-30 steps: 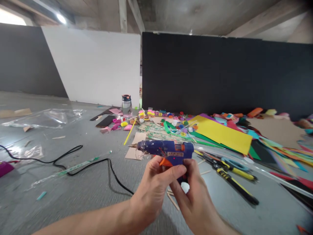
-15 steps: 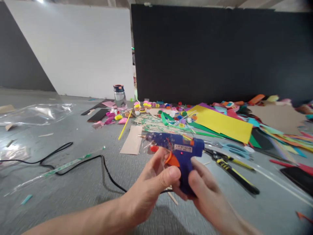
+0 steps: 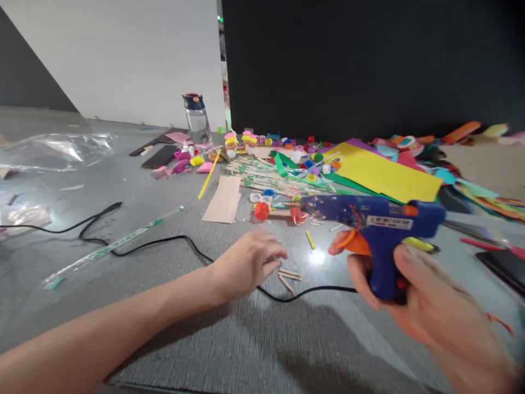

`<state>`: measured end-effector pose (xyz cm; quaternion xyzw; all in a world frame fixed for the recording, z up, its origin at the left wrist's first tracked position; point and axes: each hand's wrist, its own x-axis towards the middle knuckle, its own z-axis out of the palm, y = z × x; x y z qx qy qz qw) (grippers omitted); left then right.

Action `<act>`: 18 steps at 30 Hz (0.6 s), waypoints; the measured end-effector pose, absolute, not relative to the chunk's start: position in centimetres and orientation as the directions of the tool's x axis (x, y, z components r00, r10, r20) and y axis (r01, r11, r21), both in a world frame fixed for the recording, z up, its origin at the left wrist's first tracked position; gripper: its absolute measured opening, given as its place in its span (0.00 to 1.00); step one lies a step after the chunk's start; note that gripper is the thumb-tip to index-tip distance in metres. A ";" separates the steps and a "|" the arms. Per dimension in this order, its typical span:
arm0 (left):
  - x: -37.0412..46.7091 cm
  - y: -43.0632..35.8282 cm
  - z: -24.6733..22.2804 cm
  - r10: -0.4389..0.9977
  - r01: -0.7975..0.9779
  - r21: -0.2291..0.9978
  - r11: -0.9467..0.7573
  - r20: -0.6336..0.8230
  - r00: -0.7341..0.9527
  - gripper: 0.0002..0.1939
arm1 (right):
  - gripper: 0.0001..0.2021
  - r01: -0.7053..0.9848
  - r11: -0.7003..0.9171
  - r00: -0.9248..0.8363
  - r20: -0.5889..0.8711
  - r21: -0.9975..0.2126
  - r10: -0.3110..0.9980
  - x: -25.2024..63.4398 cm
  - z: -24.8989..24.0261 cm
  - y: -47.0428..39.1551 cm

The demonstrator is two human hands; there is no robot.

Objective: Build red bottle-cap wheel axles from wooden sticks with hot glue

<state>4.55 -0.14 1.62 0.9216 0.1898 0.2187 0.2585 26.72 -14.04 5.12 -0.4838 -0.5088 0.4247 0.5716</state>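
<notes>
My right hand [image 3: 426, 301] grips the handle of a blue hot glue gun [image 3: 381, 219], with a finger by its orange trigger [image 3: 355, 241]. The nozzle points left, in front of a small piece with red bottle caps [image 3: 261, 211] at its ends and wooden sticks between. My left hand [image 3: 250, 262] is low over the table, fingers loosely bent and apart from the thumb, nothing seen in it. Beside its fingertips lie several short wooden sticks [image 3: 290, 273]. The gun's black cord [image 3: 283, 299] runs left across the table, passing under my left hand.
Beige card pieces [image 3: 221, 200] lie left of the caps. Wrapped sticks [image 3: 254, 172], loose bottle caps and yellow sheets [image 3: 381, 169] spread behind. A water bottle [image 3: 197, 120] stands at the back. A wrapped stick [image 3: 123, 241] and clear plastic [image 3: 57, 150] lie left; a dark phone-like slab [image 3: 502, 268] right.
The glue gun has moved right in my right hand. My left hand has let go of it and dropped to the table. The view has tilted down, showing the red-capped piece.
</notes>
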 end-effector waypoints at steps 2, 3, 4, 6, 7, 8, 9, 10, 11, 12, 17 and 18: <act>4.9 0.3 1.3 0.404 0.213 0.514 -0.831 0.294 0.866 0.07 | 0.19 -0.007 0.154 0.110 0.152 -0.988 0.982 27.1 4.3 -14.0; 5.1 0.4 1.2 0.387 0.206 0.498 -0.842 0.292 0.875 0.07 | 0.19 -0.020 0.143 0.108 0.140 -0.990 0.984 27.2 3.9 -13.9; 5.1 0.5 1.0 0.377 0.203 0.486 -0.850 0.293 0.879 0.06 | 0.19 -0.033 0.137 0.106 0.132 -0.990 0.986 27.3 3.7 -13.8; 5.2 0.5 0.9 0.366 0.195 0.475 -0.858 0.301 0.881 0.05 | 0.17 -0.053 0.123 0.104 0.117 -0.991 0.988 27.3 3.4 -13.6; 5.2 0.5 0.8 0.362 0.189 0.474 -0.860 0.305 0.881 0.05 | 0.16 -0.060 0.109 0.110 0.102 -0.992 0.989 27.3 3.4 -13.6; 5.2 0.5 0.8 0.357 0.184 0.474 -0.861 0.307 0.882 0.04 | 0.16 -0.065 0.099 0.122 0.091 -0.993 0.988 27.3 3.5 -13.5; 5.2 0.5 0.8 0.352 0.179 0.476 -0.861 0.305 0.885 0.04 | 0.16 -0.067 0.089 0.136 0.080 -0.994 0.988 27.2 3.6 -13.5; 5.2 0.4 0.8 0.348 0.177 0.477 -0.861 0.299 0.888 0.04 | 0.15 -0.068 0.081 0.151 0.070 -0.994 0.986 27.2 3.7 -13.5; 5.2 0.3 0.8 0.347 0.178 0.477 -0.860 0.292 0.891 0.04 | 0.15 -0.072 0.081 0.168 0.068 -0.994 0.983 27.1 3.9 -13.4; 5.2 0.2 0.9 0.348 0.183 0.478 -0.859 0.284 0.894 0.05 | 0.14 -0.080 0.085 0.187 0.068 -0.993 0.980 27.0 4.0 -13.4; 4.9 -0.2 1.1 0.394 0.237 0.471 -0.850 0.269 0.879 0.05 | 0.12 -0.063 0.104 0.339 0.077 -0.993 0.938 28.0 3.3 -14.2; 4.7 -0.2 1.1 0.413 0.255 0.470 -0.845 0.269 0.870 0.05 | 0.12 0.003 0.095 0.358 0.089 -0.996 0.929 28.5 2.8 -14.5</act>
